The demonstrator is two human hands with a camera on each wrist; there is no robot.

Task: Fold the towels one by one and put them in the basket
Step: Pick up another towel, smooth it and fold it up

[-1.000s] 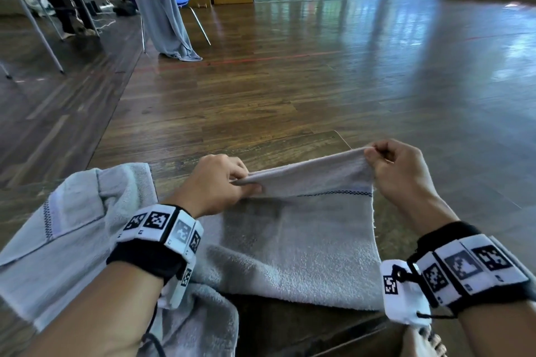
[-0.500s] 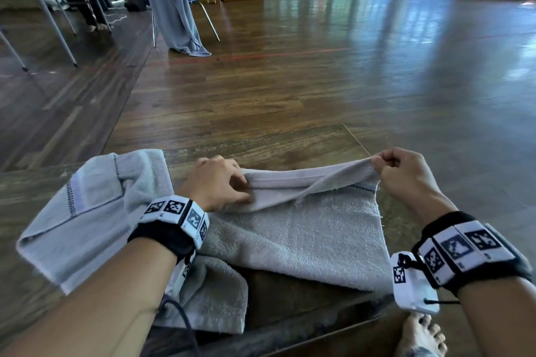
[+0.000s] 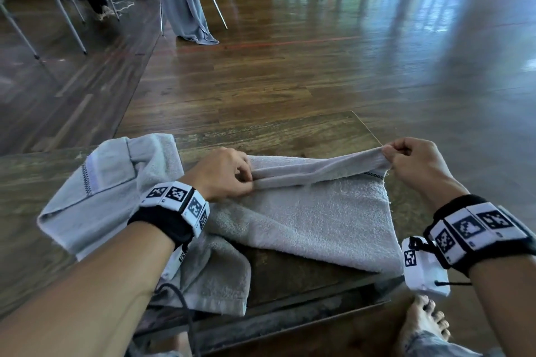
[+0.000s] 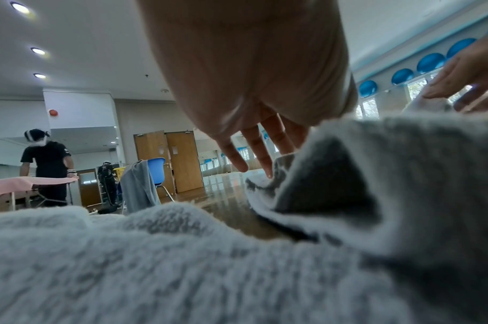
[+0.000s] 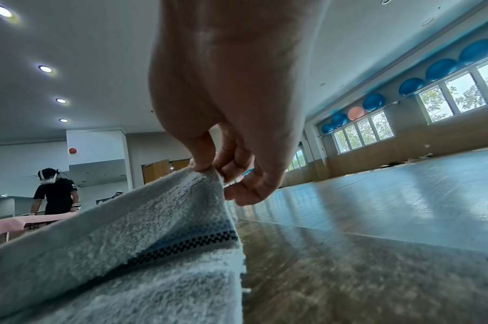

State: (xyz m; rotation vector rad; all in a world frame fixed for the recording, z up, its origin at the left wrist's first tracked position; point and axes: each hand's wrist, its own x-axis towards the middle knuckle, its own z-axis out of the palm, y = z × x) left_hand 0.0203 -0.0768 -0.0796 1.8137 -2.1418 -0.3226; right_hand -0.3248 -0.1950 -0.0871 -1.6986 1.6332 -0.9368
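On the table [image 3: 290, 136] a grey towel [image 3: 304, 220] lies half folded. Its far edge is raised: the right hand [image 3: 414, 165] pinches one corner between thumb and fingers, and the left hand [image 3: 223, 174] grips the other end, apparently with curled fingers. A second towel [image 3: 98, 188] lies crumpled beside it, not yet folded. No basket shows, so I judge the task barely begun.

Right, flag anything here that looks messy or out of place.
One thing: the second towel lies crumpled at the left of the table, one end drooping over the near edge. The towel being folded looks tidy, both hands pinching its far edge.
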